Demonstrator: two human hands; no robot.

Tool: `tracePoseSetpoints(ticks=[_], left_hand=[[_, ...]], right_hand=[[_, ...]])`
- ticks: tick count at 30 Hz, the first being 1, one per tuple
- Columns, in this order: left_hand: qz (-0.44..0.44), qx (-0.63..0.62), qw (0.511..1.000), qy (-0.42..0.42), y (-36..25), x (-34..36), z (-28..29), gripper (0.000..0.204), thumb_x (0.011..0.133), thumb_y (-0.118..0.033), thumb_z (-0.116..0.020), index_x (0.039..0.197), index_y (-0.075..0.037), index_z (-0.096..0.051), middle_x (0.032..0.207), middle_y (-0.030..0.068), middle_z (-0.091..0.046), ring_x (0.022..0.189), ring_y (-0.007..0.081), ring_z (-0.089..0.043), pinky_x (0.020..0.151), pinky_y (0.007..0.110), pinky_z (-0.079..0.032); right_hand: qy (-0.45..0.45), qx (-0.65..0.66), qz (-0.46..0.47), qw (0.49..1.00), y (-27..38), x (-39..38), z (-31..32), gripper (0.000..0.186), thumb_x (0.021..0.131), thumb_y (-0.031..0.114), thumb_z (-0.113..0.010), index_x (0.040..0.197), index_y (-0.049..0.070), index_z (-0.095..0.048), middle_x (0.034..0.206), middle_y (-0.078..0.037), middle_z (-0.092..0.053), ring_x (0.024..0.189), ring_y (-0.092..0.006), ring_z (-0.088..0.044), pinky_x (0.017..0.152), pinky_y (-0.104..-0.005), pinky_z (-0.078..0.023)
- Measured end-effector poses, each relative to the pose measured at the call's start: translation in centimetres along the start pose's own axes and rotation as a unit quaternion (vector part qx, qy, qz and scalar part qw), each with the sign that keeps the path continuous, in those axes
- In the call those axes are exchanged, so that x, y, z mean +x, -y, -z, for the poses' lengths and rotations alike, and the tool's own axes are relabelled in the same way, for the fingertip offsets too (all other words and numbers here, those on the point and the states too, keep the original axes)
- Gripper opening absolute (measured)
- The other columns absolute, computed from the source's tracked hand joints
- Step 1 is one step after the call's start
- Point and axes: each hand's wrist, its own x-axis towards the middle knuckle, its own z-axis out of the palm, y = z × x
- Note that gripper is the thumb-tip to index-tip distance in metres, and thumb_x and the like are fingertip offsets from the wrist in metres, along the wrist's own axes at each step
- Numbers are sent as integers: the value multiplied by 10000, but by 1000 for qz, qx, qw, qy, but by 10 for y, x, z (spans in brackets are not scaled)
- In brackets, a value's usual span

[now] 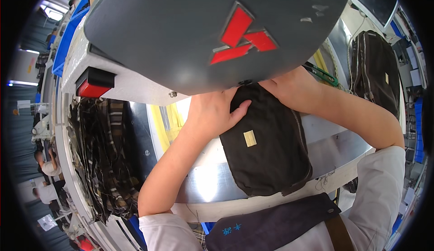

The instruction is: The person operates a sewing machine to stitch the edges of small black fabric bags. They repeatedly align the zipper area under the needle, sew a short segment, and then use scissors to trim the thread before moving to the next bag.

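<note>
A dark fabric bag piece [266, 160] with a zipper along its right edge lies on the shiny metal work surface, its far end under the grey machine head [181, 38]. A small yellow tape patch [250, 138] sits on its face. My left hand [210, 113] rests at the left edge of the fabric. Its thumb stretches over the cloth, apart from the fingers, whose tips are partly hidden by the machine. At the right far edge of the bag piece, my right hand [294, 90] touches the cloth, its fingertips hidden below the machine head.
Plaid cloth pieces [106, 151] hang in a stack at the left. Green-handled scissors [323, 73] lie beyond my right hand. Another dark zipped bag piece [375, 70] is at the far right, below a screen [375, 0]. A red-and-black box [95, 83] juts from the machine.
</note>
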Motion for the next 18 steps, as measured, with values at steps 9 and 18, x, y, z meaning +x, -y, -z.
tracePoseSetpoints(ticks=[9, 18], left_hand=[[17, -3, 1000, 14, -2, 0, 2, 389, 711, -218, -778, 1048, -50, -683, 985, 110, -677, 864, 303, -642, 777, 372, -503], [50, -17, 997, 48, 1, -2, -2, 426, 763, -339, -721, 1067, -47, -663, 1087, 133, -610, 1002, 329, -576, 864, 432, -459]], right_hand=[[-13, 8, 7, 1000, 0, 1, 1, 265, 752, 136, -585, 976, -6, -589, 984, -87, -608, 958, -210, -617, 829, -318, -516], [1, 19, 4, 1000, -4, 1, -5, 303, 772, 134, -584, 1030, -23, -596, 1065, -114, -627, 1004, -226, -621, 862, -331, -513]])
